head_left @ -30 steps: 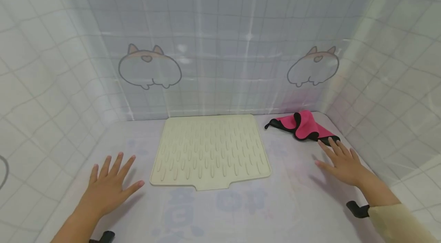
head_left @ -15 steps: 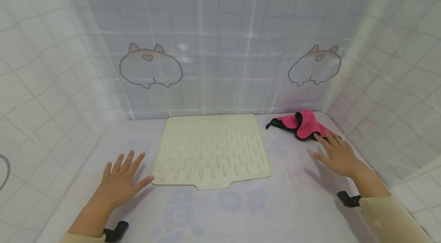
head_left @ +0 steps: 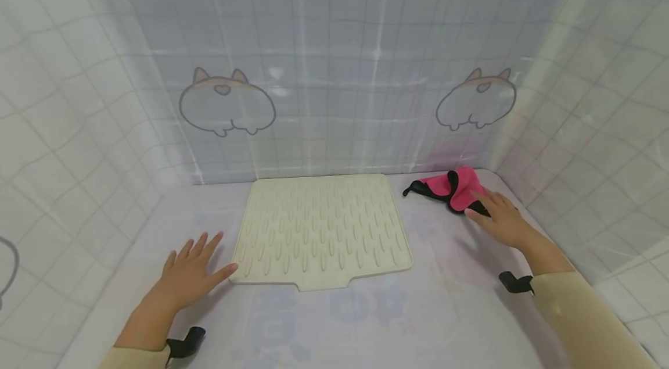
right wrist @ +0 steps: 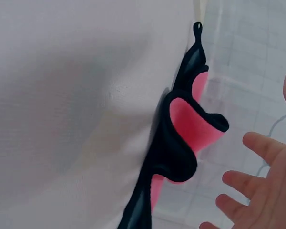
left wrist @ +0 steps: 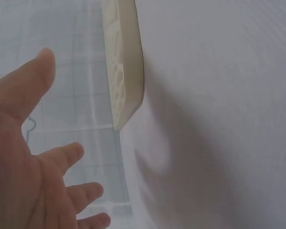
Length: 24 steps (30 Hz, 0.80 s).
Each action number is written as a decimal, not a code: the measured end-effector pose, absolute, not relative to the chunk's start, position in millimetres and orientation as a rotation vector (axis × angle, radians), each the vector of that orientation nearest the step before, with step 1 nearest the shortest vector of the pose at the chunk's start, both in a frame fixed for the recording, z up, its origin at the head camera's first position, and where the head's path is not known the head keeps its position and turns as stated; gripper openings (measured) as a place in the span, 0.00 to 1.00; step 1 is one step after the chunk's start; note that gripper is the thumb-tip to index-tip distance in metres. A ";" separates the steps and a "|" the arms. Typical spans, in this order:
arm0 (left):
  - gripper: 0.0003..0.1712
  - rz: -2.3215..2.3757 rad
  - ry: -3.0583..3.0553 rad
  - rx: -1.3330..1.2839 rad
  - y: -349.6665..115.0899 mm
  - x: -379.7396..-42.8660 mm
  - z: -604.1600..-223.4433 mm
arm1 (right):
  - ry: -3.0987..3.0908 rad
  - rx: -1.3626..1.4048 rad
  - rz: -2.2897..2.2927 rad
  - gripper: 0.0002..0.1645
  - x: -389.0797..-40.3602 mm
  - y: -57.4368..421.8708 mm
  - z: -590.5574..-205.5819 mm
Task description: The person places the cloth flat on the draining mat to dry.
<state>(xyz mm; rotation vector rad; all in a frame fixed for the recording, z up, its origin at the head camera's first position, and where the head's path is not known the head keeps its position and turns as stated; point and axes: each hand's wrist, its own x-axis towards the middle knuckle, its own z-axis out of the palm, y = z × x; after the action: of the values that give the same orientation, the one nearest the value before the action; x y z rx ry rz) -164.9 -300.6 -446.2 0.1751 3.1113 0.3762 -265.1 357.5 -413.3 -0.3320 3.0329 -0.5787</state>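
A crumpled pink cloth with black trim lies at the back right of the white surface. Over its right end hovers my right hand, fingers spread; the right wrist view shows a gap between the fingertips and the cloth. My left hand holds nothing, its fingers spread above the surface at the front left corner of a cream ribbed mat. In the left wrist view the mat is seen edge-on, apart from the thumb.
A translucent back wall printed with a grid and two animal drawings stands behind the mat. Similar side walls rise at the left and right. A black wrist strap piece juts from the left wrist.
My right hand has moved left and forward until it partly covers the cloth's right end. The left hand has shifted right, closer to the mat. Cloth and mat have stayed put.
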 end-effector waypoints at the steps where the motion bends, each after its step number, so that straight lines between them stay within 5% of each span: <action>1: 0.53 0.384 3.107 0.174 -300.4 -165.2 -446.8 | 3.029 -0.329 -0.601 0.48 -268.3 358.2 -413.8; 24: 0.57 0.413 2.975 0.147 -290.8 -167.5 -454.1 | 2.961 -0.145 -0.975 0.38 -330.7 397.8 -423.9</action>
<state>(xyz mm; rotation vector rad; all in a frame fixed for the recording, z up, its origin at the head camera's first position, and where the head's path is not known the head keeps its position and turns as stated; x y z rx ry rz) -167.5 -290.8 -454.1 0.1475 2.9746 0.4131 -330.7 397.8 -423.9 -0.1455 2.9610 -0.9750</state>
